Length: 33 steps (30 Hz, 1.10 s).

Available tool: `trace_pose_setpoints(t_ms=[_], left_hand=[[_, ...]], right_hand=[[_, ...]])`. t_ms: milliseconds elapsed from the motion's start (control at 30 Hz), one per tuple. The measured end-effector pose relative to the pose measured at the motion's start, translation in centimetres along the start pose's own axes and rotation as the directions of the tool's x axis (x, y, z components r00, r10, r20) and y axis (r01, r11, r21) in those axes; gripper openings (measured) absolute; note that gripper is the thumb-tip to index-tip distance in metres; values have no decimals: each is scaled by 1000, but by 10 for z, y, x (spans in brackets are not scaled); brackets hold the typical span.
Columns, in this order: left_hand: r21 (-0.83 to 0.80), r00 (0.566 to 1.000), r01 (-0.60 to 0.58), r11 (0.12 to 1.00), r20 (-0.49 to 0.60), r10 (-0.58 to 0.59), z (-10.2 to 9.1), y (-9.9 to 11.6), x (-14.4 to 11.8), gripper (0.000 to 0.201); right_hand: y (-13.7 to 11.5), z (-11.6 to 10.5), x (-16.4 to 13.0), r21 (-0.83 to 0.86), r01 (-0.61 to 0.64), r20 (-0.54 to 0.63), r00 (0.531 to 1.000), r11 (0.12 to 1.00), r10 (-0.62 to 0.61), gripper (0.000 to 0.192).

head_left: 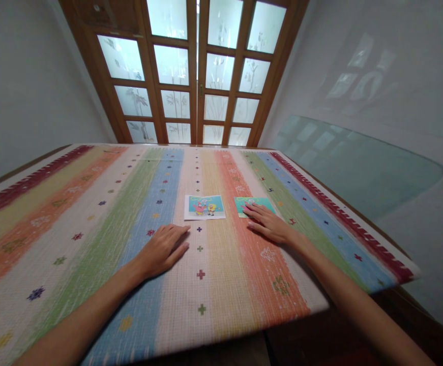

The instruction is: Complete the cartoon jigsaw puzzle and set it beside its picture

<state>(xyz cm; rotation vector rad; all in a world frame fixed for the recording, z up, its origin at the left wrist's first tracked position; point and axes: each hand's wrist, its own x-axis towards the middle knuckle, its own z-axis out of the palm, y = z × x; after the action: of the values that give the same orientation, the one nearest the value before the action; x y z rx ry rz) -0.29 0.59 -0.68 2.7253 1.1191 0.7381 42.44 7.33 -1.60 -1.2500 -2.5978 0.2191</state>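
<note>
Two cartoon pictures lie flat on the striped tablecloth in the head view. The left picture (205,207), with a white border, shows a pink and a yellow figure on a teal background. Just below and to the left of it, my left hand (163,249) rests on the cloth, fingers stretched out and nothing in them. My right hand (265,222) lies with its fingers over the right picture (264,202), hiding its lower middle part. That picture has a similar teal and green scene. The fingers of my right hand are spread, not wrapped round anything.
The tablecloth (129,244) has coloured stripes with small stars and crosses. Its front edge runs below my hands. Wooden doors with glass panes (194,81) stand beyond the table. A white wall (377,66) with a pale green panel (354,157) rises at the right.
</note>
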Motion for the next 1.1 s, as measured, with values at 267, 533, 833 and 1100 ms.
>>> trace_pose_setpoints(t_ms=[267,533,833,1100], left_hand=[[-3,1000,-8,1000,-13,8,1,-1,1,38],[-8,999,-27,1000,-34,27,-3,-1,0,37],[-25,995,-92,995,26,92,-2,1,-4,50],[-63,984,-102,993,138,110,2,1,-2,58]], right_hand=[[3,-8,13,155,-11,-31,999,988,16,70],[-2,-16,22,277,-4,-290,953,961,87,58],[-102,-4,17,-16,206,-30,978,978,-207,61],[-138,8,11,42,229,106,967,973,-232,67]])
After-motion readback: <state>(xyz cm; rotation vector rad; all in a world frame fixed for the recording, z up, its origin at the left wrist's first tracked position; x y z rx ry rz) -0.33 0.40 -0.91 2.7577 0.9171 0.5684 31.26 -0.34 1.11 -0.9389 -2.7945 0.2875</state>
